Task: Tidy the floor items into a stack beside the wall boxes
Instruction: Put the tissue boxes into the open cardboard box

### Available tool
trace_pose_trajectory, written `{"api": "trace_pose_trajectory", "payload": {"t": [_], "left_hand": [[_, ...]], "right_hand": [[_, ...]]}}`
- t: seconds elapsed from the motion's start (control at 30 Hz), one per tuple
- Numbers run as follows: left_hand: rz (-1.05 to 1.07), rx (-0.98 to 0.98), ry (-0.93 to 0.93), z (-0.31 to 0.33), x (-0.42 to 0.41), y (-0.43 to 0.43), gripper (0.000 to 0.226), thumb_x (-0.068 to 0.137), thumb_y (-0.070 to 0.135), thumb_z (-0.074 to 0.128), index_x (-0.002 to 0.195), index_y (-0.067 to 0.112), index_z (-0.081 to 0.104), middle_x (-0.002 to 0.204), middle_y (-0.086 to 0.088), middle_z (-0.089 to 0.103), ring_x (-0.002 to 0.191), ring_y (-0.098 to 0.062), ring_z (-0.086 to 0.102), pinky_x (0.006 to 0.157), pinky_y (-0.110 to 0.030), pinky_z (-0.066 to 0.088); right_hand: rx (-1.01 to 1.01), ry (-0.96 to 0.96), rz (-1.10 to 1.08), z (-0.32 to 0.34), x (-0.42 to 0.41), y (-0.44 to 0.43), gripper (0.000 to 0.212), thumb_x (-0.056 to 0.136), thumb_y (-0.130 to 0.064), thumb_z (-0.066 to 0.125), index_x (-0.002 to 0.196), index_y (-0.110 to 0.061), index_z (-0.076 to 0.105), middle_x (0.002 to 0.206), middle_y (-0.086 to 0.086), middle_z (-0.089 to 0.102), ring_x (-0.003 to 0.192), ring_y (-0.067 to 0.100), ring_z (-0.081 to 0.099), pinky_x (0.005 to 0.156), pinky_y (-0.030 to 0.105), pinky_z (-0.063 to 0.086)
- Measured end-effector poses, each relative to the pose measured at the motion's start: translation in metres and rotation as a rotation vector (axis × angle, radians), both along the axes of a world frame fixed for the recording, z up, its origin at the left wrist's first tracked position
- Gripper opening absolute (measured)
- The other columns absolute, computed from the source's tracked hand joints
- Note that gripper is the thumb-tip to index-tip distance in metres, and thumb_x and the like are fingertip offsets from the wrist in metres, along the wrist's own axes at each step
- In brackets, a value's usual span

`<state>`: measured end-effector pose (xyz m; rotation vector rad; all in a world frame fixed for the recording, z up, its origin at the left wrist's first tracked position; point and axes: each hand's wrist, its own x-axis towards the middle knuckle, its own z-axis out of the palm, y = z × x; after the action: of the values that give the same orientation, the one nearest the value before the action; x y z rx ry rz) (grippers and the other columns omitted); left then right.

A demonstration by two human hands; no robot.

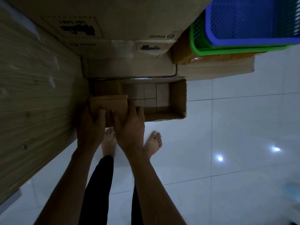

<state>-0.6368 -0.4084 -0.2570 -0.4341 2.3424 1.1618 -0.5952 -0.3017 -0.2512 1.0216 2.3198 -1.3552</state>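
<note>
A small brown cardboard box point(108, 103) hangs over the left end of an open cardboard carton point(177, 98) on the floor. My left hand point(90, 125) grips its left side and my right hand point(129, 125) grips its right side, fingers over the near face. Inside the carton another small brown box point(107, 87) lies at the left, with pale packets point(150, 93) beside it. Large cardboard wall boxes point(126, 26) printed PICO rise behind the carton.
A wood-grain panel point(32, 95) stands close on the left. Nested blue point(251, 21) and green baskets point(198, 43) sit on a taped box point(183, 54) at the upper right. My bare feet point(152, 143) stand on the glossy white tiled floor point(227, 143).
</note>
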Motion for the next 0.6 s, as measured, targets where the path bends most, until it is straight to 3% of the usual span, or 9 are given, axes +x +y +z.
{"api": "trace_pose_trajectory", "payload": {"t": [0.17,0.27,0.33,0.4,0.5,0.6], "left_hand": [[-0.059,-0.029,0.03,-0.007,0.012,-0.004,0.059,0.1,0.04,0.049,0.145,0.002,0.044,0.112,-0.009,0.058,0.093,-0.023,0.057,0.076,-0.031,0.043],[-0.101,-0.118,-0.036,-0.02,0.023,-0.008,0.057,0.103,0.021,0.054,0.151,-0.002,0.033,0.136,-0.023,0.053,0.118,-0.035,0.056,0.092,-0.035,0.043],[-0.133,-0.174,-0.081,-0.025,0.028,-0.007,0.069,0.101,0.022,0.056,0.156,-0.001,0.021,0.15,-0.027,0.04,0.133,-0.04,0.046,0.105,-0.04,0.042],[-0.161,-0.244,-0.087,-0.026,0.031,-0.002,0.081,0.099,0.024,0.061,0.158,0.001,0.011,0.157,-0.027,0.026,0.139,-0.042,0.038,0.109,-0.051,0.041],[-0.19,-0.379,0.013,-0.026,0.039,0.004,0.08,0.097,0.02,0.063,0.158,0.002,0.015,0.157,-0.03,0.021,0.139,-0.046,0.035,0.107,-0.055,0.042],[-0.263,-0.428,0.097,-0.03,0.047,0.002,0.074,0.096,0.016,0.063,0.158,0.005,0.023,0.155,-0.032,0.024,0.136,-0.046,0.037,0.104,-0.055,0.046]], "right_hand": [[-0.067,-0.01,-0.002,-0.009,0.01,-0.001,0.053,0.098,-0.044,0.057,0.142,-0.018,0.046,0.13,0.006,0.049,0.105,0.021,0.057,0.084,0.038,0.055],[-0.146,-0.056,0.062,-0.018,0.017,-0.002,0.045,0.096,-0.025,0.06,0.137,-0.011,0.048,0.126,0.013,0.055,0.102,0.023,0.06,0.085,0.041,0.056],[-0.182,-0.076,0.068,-0.023,0.018,-0.004,0.045,0.096,-0.02,0.061,0.137,-0.011,0.045,0.123,0.013,0.059,0.101,0.024,0.062,0.086,0.042,0.056],[-0.23,-0.078,0.012,-0.028,0.017,-0.007,0.048,0.098,-0.022,0.061,0.138,-0.012,0.037,0.114,0.01,0.065,0.092,0.021,0.067,0.078,0.037,0.057],[-0.286,-0.062,-0.005,-0.035,0.017,-0.011,0.056,0.098,-0.024,0.064,0.137,-0.004,0.028,0.099,0.002,0.069,0.084,0.017,0.07,0.071,0.027,0.057],[-0.279,-0.063,0.118,-0.042,0.021,-0.009,0.059,0.099,-0.021,0.062,0.143,-0.002,0.028,0.116,0.011,0.068,0.099,0.026,0.069,0.082,0.028,0.057]]}}
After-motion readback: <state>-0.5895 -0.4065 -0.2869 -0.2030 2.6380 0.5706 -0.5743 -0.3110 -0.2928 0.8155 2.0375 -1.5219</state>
